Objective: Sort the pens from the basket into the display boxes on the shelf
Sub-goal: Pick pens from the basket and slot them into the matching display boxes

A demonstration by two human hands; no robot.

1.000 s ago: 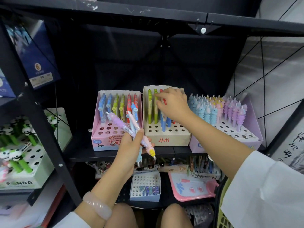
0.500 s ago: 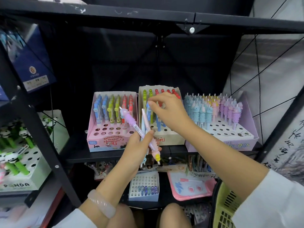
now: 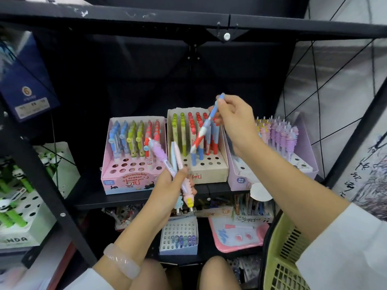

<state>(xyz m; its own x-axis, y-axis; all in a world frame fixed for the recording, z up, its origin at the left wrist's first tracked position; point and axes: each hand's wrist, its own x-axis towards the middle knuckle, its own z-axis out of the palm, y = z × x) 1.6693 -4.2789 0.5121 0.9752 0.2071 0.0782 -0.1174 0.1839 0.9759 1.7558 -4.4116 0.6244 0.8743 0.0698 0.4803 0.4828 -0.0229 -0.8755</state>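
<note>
Three display boxes stand side by side on the black shelf: a pink box (image 3: pixel 129 181), a beige box (image 3: pixel 209 174) in the middle and a lilac box (image 3: pixel 240 181) on the right, each with rows of pens standing in holes. My right hand (image 3: pixel 236 120) pinches a blue pen with a red and white tip (image 3: pixel 204 128), held slanted above the beige box. Lower down, in front of the shelf edge, my left hand (image 3: pixel 167 185) grips a bundle of several pastel pens (image 3: pixel 173 164). The yellow-green basket (image 3: pixel 280 254) shows at the lower right.
A lower shelf holds a small white box of blue pens (image 3: pixel 179 239) and a pink tray (image 3: pixel 236 235). A black shelf post (image 3: pixel 41 164) slants at the left, with a panda pen box (image 3: pixel 23 206) beyond it. A black shelf board (image 3: pixel 188 19) runs overhead.
My right hand has risen from the beige box's pens and now holds a blue pen above it. The left hand keeps its bundle in about the same place.
</note>
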